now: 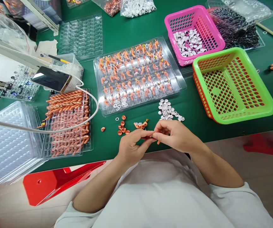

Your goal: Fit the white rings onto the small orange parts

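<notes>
Close together at the table's near edge, my left hand and my right hand pinch a small part between their fingertips. An orange tip of this small orange part shows below the right fingers; the rest is hidden. Just beyond the fingers lie several curved orange pieces with grey and gold bits. Left of them are several copper-coloured cups and a white ring. A pile of white round discs lies beyond my right hand. Farther back, a clear blister tray holds rows of orange curved parts.
Pink basket with white discs and a green basket stand right. On the left are a tray of orange parts, stacked clear trays, a phone and a white cable. Red stools are below the edge.
</notes>
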The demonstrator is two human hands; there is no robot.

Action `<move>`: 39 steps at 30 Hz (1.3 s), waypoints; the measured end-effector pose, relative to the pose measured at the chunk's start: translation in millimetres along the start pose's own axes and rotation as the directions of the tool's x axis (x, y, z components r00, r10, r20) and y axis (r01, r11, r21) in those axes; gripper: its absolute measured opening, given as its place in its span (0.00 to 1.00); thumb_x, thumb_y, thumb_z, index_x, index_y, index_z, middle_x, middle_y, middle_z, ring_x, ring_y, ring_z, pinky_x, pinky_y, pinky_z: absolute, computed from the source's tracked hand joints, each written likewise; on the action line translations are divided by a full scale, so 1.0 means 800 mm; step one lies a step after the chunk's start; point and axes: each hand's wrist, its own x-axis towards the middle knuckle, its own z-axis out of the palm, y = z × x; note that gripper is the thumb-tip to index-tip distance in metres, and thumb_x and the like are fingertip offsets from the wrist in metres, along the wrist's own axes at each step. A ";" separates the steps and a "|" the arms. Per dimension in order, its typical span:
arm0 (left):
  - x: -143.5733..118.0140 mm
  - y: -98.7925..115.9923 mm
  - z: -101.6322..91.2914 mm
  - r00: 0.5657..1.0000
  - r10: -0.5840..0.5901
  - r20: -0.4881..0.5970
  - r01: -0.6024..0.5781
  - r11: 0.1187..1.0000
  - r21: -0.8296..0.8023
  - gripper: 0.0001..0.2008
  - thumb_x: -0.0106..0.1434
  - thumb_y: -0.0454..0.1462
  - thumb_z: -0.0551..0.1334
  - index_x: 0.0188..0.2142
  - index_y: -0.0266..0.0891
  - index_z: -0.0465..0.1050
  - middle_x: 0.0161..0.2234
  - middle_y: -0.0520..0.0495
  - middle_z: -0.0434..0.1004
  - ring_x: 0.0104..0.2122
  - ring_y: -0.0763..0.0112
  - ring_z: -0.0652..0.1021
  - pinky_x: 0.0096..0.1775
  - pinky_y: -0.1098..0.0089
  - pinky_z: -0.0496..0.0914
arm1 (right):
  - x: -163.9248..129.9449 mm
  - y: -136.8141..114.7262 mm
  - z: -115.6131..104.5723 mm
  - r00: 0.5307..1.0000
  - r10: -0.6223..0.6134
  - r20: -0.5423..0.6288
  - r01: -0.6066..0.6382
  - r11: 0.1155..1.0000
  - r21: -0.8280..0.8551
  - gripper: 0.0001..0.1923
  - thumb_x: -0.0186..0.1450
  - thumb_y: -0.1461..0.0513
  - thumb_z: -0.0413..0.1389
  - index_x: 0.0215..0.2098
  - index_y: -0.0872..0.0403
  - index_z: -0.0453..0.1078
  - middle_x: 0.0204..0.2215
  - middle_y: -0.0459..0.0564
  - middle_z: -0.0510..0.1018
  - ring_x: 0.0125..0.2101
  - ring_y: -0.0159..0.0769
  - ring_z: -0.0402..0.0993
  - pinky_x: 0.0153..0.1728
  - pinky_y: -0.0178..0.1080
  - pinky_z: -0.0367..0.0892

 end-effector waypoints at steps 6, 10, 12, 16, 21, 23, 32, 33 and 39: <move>0.000 0.003 0.002 1.000 0.018 -0.015 -0.018 1.000 -0.007 0.04 0.61 0.33 0.66 0.36 0.41 0.78 0.29 0.51 0.83 0.28 0.72 0.81 0.31 0.74 0.74 | -0.001 0.003 0.003 0.999 0.043 0.030 -0.045 0.995 0.087 0.06 0.63 0.63 0.55 0.28 0.53 0.64 0.24 0.43 0.72 0.25 0.31 0.71 0.25 0.32 0.63; -0.004 0.011 -0.002 1.000 0.013 0.010 -0.012 0.999 -0.041 0.03 0.60 0.33 0.66 0.35 0.40 0.77 0.27 0.50 0.82 0.25 0.73 0.79 0.29 0.74 0.72 | -0.009 0.003 0.008 0.997 0.049 0.063 -0.059 0.985 0.161 0.06 0.64 0.63 0.55 0.29 0.53 0.63 0.24 0.43 0.70 0.25 0.31 0.68 0.24 0.32 0.62; -0.005 0.013 -0.004 1.000 -0.011 0.016 0.012 0.998 -0.059 0.02 0.59 0.32 0.67 0.33 0.39 0.77 0.26 0.50 0.82 0.24 0.73 0.78 0.28 0.74 0.72 | -0.011 0.003 0.011 0.997 0.045 0.058 -0.056 0.979 0.198 0.07 0.64 0.63 0.55 0.29 0.53 0.63 0.24 0.43 0.70 0.25 0.30 0.67 0.24 0.32 0.62; -0.005 0.011 -0.002 0.997 -0.072 0.018 0.074 0.989 -0.126 0.05 0.56 0.30 0.69 0.32 0.39 0.78 0.26 0.51 0.82 0.24 0.74 0.79 0.28 0.76 0.73 | -0.011 0.003 0.016 0.998 0.060 0.020 -0.063 0.975 0.213 0.07 0.65 0.62 0.54 0.29 0.53 0.63 0.25 0.42 0.69 0.25 0.30 0.66 0.24 0.33 0.61; -0.005 0.007 0.001 0.978 -0.202 0.046 0.206 0.919 -0.336 0.05 0.56 0.31 0.70 0.34 0.38 0.79 0.29 0.49 0.83 0.27 0.71 0.81 0.32 0.75 0.77 | -0.008 0.003 0.014 0.999 0.050 0.013 -0.051 0.985 0.162 0.06 0.65 0.63 0.54 0.30 0.53 0.63 0.24 0.41 0.68 0.24 0.29 0.65 0.24 0.32 0.60; -0.004 0.007 0.000 0.953 -0.274 0.132 0.304 0.841 -0.448 0.05 0.57 0.33 0.69 0.35 0.38 0.80 0.31 0.48 0.83 0.30 0.70 0.82 0.35 0.74 0.78 | -0.006 0.003 0.011 0.998 0.057 0.011 -0.058 0.987 0.149 0.07 0.65 0.63 0.55 0.29 0.53 0.62 0.23 0.41 0.67 0.23 0.29 0.65 0.23 0.32 0.59; 0.008 0.011 -0.011 0.835 -0.454 0.310 0.533 0.531 -0.658 0.07 0.59 0.35 0.68 0.37 0.35 0.78 0.32 0.49 0.80 0.29 0.75 0.79 0.35 0.75 0.77 | -0.005 0.009 0.005 0.997 0.049 0.058 -0.067 0.924 0.376 0.08 0.66 0.57 0.57 0.39 0.53 0.68 0.29 0.46 0.73 0.28 0.32 0.73 0.26 0.33 0.69; 0.009 0.012 -0.011 0.829 -0.461 0.316 0.540 0.519 -0.662 0.07 0.59 0.35 0.68 0.37 0.35 0.78 0.32 0.49 0.79 0.29 0.75 0.79 0.35 0.75 0.76 | -0.006 0.011 0.006 0.998 0.044 0.047 -0.059 0.916 0.397 0.08 0.66 0.58 0.57 0.41 0.53 0.67 0.30 0.46 0.73 0.29 0.32 0.73 0.26 0.33 0.70; 0.011 0.010 -0.003 0.790 -0.497 0.360 0.598 0.492 -0.633 0.05 0.58 0.34 0.67 0.32 0.34 0.75 0.28 0.51 0.76 0.28 0.75 0.78 0.33 0.74 0.76 | -0.011 0.016 0.010 0.998 0.028 -0.057 -0.005 0.933 0.360 0.08 0.66 0.60 0.58 0.43 0.52 0.68 0.33 0.46 0.72 0.31 0.32 0.72 0.28 0.33 0.71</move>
